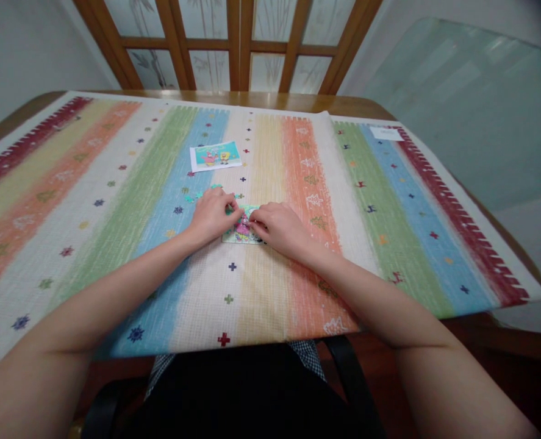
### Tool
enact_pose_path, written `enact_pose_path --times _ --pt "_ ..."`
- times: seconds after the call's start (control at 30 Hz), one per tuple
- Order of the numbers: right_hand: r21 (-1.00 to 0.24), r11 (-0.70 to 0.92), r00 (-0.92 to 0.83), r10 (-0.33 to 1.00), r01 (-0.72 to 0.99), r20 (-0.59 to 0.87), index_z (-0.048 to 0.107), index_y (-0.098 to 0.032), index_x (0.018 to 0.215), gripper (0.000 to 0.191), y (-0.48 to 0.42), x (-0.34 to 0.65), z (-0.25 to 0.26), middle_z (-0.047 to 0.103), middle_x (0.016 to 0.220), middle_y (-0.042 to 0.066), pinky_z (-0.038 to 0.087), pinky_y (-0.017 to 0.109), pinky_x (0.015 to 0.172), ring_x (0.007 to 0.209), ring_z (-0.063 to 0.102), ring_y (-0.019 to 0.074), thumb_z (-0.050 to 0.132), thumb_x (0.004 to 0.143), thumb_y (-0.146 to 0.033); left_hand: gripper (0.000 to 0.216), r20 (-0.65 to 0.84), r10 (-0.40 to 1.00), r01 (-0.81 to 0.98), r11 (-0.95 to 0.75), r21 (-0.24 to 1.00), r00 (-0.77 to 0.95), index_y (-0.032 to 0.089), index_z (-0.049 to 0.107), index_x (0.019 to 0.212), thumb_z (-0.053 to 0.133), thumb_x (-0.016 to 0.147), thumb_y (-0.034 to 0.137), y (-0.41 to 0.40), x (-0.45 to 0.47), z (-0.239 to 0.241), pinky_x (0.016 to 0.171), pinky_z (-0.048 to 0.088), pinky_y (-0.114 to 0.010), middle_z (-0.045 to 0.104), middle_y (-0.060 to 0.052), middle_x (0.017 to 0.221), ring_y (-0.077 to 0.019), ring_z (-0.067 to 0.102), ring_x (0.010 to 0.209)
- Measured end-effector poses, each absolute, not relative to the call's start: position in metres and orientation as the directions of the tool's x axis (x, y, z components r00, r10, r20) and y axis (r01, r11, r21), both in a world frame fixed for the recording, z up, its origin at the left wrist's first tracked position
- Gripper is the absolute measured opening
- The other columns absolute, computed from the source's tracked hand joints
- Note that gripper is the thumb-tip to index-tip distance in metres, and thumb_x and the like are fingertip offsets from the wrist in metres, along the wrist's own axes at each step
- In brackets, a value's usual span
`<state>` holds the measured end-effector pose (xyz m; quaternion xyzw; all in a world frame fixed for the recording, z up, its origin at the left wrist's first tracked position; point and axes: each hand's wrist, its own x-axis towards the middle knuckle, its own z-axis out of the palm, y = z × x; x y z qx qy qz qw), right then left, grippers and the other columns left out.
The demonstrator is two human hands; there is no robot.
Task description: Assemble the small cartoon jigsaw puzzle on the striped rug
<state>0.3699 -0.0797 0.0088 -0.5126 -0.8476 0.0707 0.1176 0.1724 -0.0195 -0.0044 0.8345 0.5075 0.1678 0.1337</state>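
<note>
A small jigsaw puzzle, with a pink cartoon figure on a pale green ground, lies flat on the tablecloth between my hands. At its upper left, my left hand has thumb and forefinger pinched together over the puzzle. My right hand reaches in from the other side, its fingertips bunched close to the pink figure. Whatever is between the fingers of either hand is too small or hidden to make out. Several loose turquoise puzzle pieces are scattered just beyond my left hand, some partly behind it.
Further back lies a picture card showing a pink and a yellow cartoon figure. A white paper slip sits at the far right. The striped tablecloth covers most of the wooden table. Wood-framed glass doors stand behind.
</note>
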Motion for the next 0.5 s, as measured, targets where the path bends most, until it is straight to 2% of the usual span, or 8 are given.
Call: enact_pose_path --times 0.27,0.5 --pt "-0.224 0.485 -0.467 0.874 0.845 0.134 0.071 -0.016 0.088 0.026 -0.080 0.369 0.005 0.069 0.086 0.009 0.028 0.034 0.073 0.082 0.054 0.0195 0.054 0.102 -0.028 0.020 0.129 0.882 0.819 -0.469 0.331 0.453 0.020 0.068 0.089 0.066 0.092 0.039 -0.023 0.168 -0.004 0.089 0.042 -0.041 0.054 -0.007 0.095 -0.0285 0.052 0.103" --pt "-0.247 0.462 -0.448 0.887 0.852 0.111 0.073 -0.014 0.090 0.028 -0.077 0.366 0.003 0.069 0.086 0.009 0.031 0.033 0.075 0.082 0.054 0.0194 0.053 0.103 -0.028 0.022 0.051 0.840 0.821 -0.539 0.186 0.540 0.023 0.072 0.097 0.064 0.095 0.043 -0.012 0.169 0.004 0.087 0.042 -0.043 0.051 -0.009 0.103 -0.0301 0.050 0.106"
